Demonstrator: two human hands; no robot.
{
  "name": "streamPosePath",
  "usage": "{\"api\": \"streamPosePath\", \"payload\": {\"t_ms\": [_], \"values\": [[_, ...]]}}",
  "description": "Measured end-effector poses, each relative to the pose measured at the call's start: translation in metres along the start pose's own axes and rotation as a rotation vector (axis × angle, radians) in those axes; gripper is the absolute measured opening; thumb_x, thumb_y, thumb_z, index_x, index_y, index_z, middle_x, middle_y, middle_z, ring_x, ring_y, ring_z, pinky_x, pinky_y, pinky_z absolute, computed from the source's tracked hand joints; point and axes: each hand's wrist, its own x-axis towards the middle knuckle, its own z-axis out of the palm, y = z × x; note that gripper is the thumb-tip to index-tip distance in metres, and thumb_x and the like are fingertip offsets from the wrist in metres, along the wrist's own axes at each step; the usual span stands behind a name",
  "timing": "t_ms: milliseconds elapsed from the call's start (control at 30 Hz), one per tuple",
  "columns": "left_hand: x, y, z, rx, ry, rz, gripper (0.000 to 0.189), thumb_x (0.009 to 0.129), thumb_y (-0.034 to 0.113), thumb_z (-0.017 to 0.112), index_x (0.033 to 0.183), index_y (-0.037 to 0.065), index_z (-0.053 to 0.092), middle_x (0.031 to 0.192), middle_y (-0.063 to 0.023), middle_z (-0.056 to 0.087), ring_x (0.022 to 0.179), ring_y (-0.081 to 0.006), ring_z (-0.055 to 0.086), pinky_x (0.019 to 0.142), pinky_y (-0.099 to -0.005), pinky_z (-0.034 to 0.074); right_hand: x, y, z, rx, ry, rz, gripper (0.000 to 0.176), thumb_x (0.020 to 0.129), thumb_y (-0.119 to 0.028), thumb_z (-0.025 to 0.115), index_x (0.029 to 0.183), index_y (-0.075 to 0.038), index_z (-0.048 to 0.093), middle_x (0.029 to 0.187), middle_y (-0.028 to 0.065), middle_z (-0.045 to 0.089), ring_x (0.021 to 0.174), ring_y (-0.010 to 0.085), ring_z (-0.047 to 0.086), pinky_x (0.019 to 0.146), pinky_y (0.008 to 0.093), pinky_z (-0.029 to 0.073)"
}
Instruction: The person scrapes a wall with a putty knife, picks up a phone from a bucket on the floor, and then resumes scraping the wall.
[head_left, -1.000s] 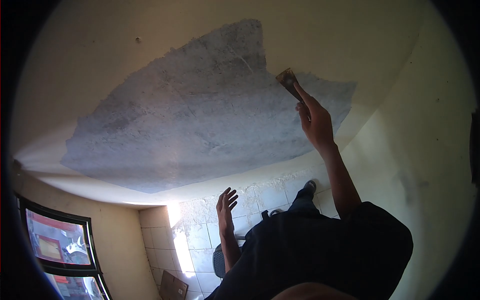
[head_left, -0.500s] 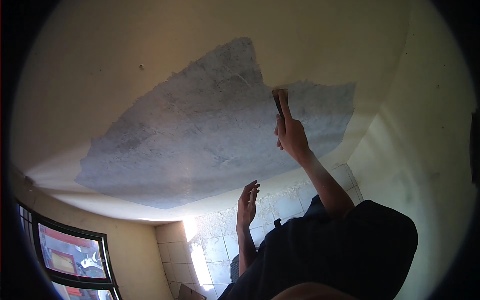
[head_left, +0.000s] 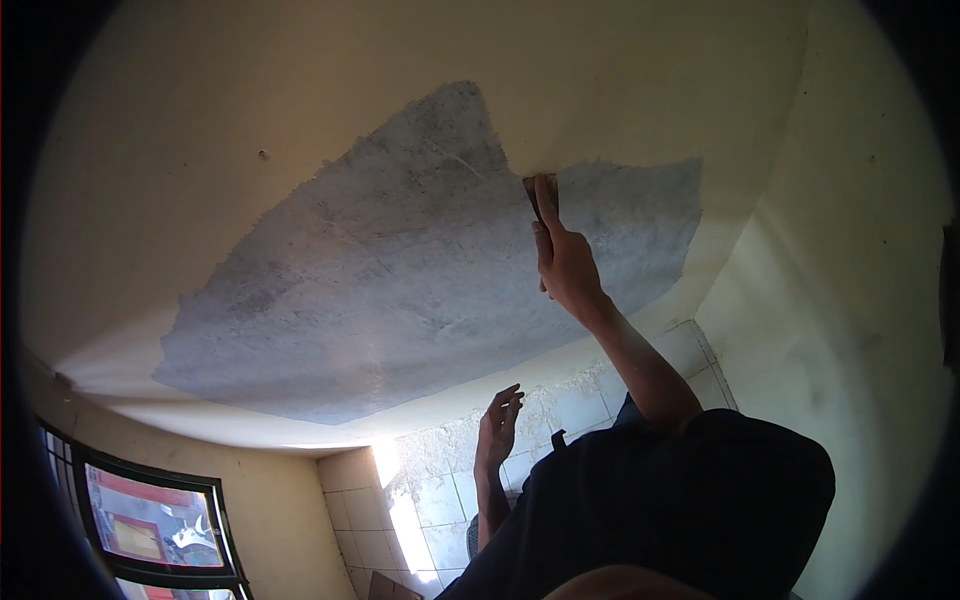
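Note:
My right hand [head_left: 568, 262] is wrapped round a scraper [head_left: 546, 197], with the index finger laid along its blade. The blade's wide end is against the wall, at the upper edge of a bare grey patch [head_left: 350, 270] where it meets the cream paint [head_left: 640, 80]. The ragged edge of the paint runs round the patch. Lower down, my left hand [head_left: 497, 425] hangs in the air with its fingers apart and slightly curled, holding nothing, in front of the tiled floor.
White floor tiles [head_left: 435, 500] strewn with pale flakes run along the foot of the wall. A dark-framed window [head_left: 150, 515] is at the lower left. A second cream wall [head_left: 830, 330] meets the first at the right. A brown box-like object [head_left: 392, 588] lies at the bottom.
My right hand and the scraper appear a little further left along the patch's upper edge. My left hand has dropped slightly. The whole view has shifted a little.

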Motion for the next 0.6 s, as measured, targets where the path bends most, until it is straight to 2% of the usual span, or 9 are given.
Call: {"api": "streamPosePath", "payload": {"t_ms": [100, 167, 233, 300, 367, 467, 600], "values": [[0.013, 0.019, -0.002, 0.060, 0.014, 0.045, 0.039, 0.113, 0.027, 0.057, 0.146, 0.007, 0.060, 0.134, -0.0180, 0.073, 0.120, -0.0287, 0.072, 0.099, -0.0426, 0.057, 0.000, 0.003, 0.001, -0.010, 0.002, -0.009, 0.071, 0.113, -0.016, 0.048, 0.172, -0.028, 0.010, 0.065, 0.0172, 0.064, 0.050, 0.0302, 0.066, 0.051, 0.0448, 0.058], [0.015, 0.031, -0.003, 0.102, 0.026, 0.083, 0.038, 0.113, 0.025, 0.057, 0.145, 0.007, 0.061, 0.133, -0.0179, 0.073, 0.117, -0.0278, 0.073, 0.096, -0.0417, 0.057, -0.005, 0.030, 0.012, -0.072, 0.018, -0.029, 0.072, 0.113, -0.015, 0.049, 0.172, -0.028, 0.010, 0.065, 0.0183, 0.063, 0.053, 0.0321, 0.067, 0.054, 0.0458, 0.058], [0.023, 0.045, -0.001, 0.141, 0.046, 0.135, 0.036, 0.112, 0.023, 0.057, 0.144, 0.006, 0.061, 0.132, -0.0181, 0.073, 0.115, -0.0271, 0.074, 0.093, -0.0408, 0.058, -0.002, 0.052, 0.032, -0.087, 0.216, -0.263, 0.069, 0.114, -0.017, 0.048, 0.172, -0.027, 0.013, 0.059, 0.0132, 0.060, 0.047, 0.0258, 0.063, 0.048, 0.0402, 0.054], [0.026, 0.050, 0.003, 0.103, 0.050, 0.139, 0.035, 0.112, 0.021, 0.057, 0.144, 0.006, 0.062, 0.132, -0.0184, 0.073, 0.115, -0.0272, 0.075, 0.094, -0.0403, 0.058, 0.008, 0.056, 0.036, -0.088, 0.256, -0.296, 0.069, 0.114, -0.016, 0.049, 0.172, -0.027, 0.015, 0.061, 0.0136, 0.061, 0.050, 0.0275, 0.064, 0.049, 0.0413, 0.052], [0.025, 0.049, 0.009, 0.087, 0.037, 0.124, 0.035, 0.112, 0.019, 0.057, 0.143, 0.006, 0.062, 0.131, -0.0187, 0.074, 0.114, -0.0277, 0.075, 0.094, -0.0400, 0.058, 0.017, 0.012, 0.013, -0.077, 0.139, -0.121, 0.072, 0.111, -0.013, 0.053, 0.172, -0.026, 0.016, 0.070, 0.0196, 0.067, 0.063, 0.0372, 0.071, 0.057, 0.0490, 0.052], [0.022, 0.042, 0.016, 0.128, -0.032, 0.138, 0.035, 0.111, 0.019, 0.058, 0.143, 0.006, 0.062, 0.130, -0.0190, 0.074, 0.113, -0.0292, 0.076, 0.094, -0.0400, 0.058, 0.023, 0.001, 0.008, -0.044, 0.111, -0.124, 0.073, 0.110, -0.013, 0.055, 0.172, -0.026, 0.019, 0.075, 0.0217, 0.070, 0.067, 0.0402, 0.072, 0.058, 0.0498, 0.052], [0.014, 0.034, 0.016, 0.142, -0.015, 0.113, 0.035, 0.111, 0.019, 0.059, 0.143, 0.007, 0.062, 0.130, -0.0198, 0.074, 0.113, -0.0303, 0.076, 0.094, -0.0407, 0.058, -0.008, 0.078, 0.039, -0.146, 0.127, -0.202, 0.073, 0.109, -0.012, 0.057, 0.171, -0.025, 0.021, 0.087, 0.0239, 0.073, 0.072, 0.0412, 0.073, 0.061, 0.0469, 0.054]]}}
